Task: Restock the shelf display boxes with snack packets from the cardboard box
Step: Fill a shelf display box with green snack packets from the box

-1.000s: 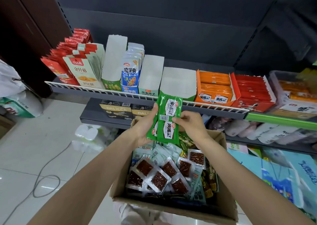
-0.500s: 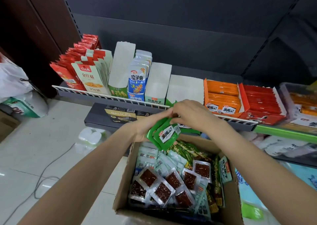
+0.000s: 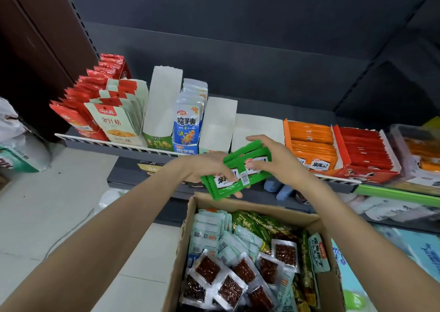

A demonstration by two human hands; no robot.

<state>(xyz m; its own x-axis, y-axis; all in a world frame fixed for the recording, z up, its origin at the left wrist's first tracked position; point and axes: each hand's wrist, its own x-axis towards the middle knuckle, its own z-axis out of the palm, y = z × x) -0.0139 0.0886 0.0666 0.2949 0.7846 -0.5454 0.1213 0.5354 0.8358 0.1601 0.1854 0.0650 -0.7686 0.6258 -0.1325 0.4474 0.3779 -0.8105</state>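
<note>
Since half a second earlier, both hands had carried the green snack packets (image 3: 238, 171) up from just over the cardboard box (image 3: 240, 207) to the front rail of the shelf (image 3: 119, 145), and the bundle had turned from tilted to nearly flat. Item: a small stack of flat green foil sachets, at least two, labels upward, held above the box's far edge and just before the white-walled display box (image 3: 258, 127) that stood between the narrow white box and the orange display box (image 3: 309, 145). Handling, as judged: light, thin, pliable, slick-surfaced; liable to fan apart or slide from the stack; best taken at the short ends or clamped across the faces, not by one corner. Left hand (image 3: 209, 166): forearm extended from the lower left, palm beneath the stack's near end, fingers curled round it, a fingertip showing under the lower edge. Right hand (image 3: 273, 161): forearm from the lower right, wrist bent, thumb on the label face, fingers wrapped over the far end. Both grips closed on the packets. Remaining stock: mixed sachets lying loose in the cardboard box.
</note>
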